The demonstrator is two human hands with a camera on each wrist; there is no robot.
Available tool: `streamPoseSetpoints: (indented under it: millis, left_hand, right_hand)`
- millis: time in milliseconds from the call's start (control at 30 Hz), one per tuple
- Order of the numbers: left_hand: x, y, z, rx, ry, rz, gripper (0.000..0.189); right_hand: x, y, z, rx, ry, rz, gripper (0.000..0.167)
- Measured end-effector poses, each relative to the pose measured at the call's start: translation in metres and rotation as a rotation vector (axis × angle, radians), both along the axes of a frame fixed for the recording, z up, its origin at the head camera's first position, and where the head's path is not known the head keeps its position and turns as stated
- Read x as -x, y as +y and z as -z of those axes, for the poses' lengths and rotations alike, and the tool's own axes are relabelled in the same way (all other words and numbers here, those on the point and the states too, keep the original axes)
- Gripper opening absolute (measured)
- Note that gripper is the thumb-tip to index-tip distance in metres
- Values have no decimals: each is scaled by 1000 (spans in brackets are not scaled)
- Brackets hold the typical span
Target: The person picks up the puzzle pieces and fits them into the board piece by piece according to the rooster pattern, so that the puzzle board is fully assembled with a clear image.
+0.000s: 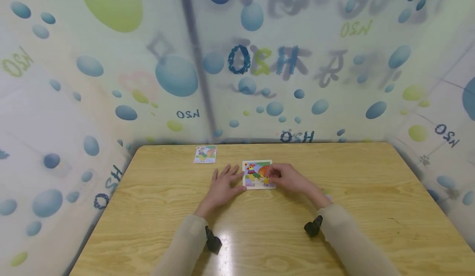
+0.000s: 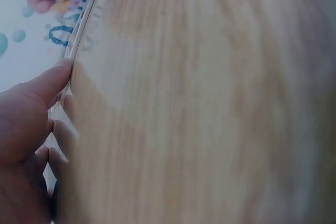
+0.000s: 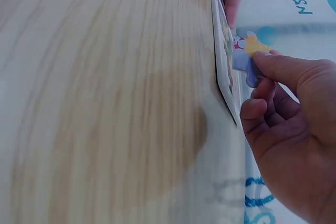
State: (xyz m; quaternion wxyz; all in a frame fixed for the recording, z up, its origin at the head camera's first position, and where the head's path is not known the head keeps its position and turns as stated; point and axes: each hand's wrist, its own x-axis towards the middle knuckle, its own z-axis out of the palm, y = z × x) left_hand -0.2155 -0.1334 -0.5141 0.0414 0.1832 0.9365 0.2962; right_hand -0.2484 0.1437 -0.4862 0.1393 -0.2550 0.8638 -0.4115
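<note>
A picture puzzle board [image 1: 256, 187] with a pale frame and a colourful rooster picture lies on the wooden table. At its left side, my left hand [image 1: 224, 188] rests with fingers spread, thumb and fingertips touching the frame. My right hand [image 1: 288, 178] is over the board's right side. Between thumb and fingers it pinches a puzzle piece [image 3: 242, 59], purple and yellow with a little red and white. This piece is tilted close above the board in the right wrist view. From the head, the right fingers hide part of the picture.
A square card [image 1: 205, 154] with a similar rooster picture lies toward the table's back left. A small purple item [image 1: 328, 197] shows beside my right forearm, mostly hidden. Patterned fabric walls [image 1: 237, 102] enclose the table's back and sides.
</note>
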Motion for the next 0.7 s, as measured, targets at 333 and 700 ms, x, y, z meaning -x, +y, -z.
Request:
streamPoseSetpoints:
  millis: [333,700]
  left_hand:
    - [1,0,1,18,8,2,57]
    - [1,0,1,26,16,0,57]
  right_hand:
    - [9,-24,7,9,7,15,7]
    - [7,-33,13,-10,2,29,12]
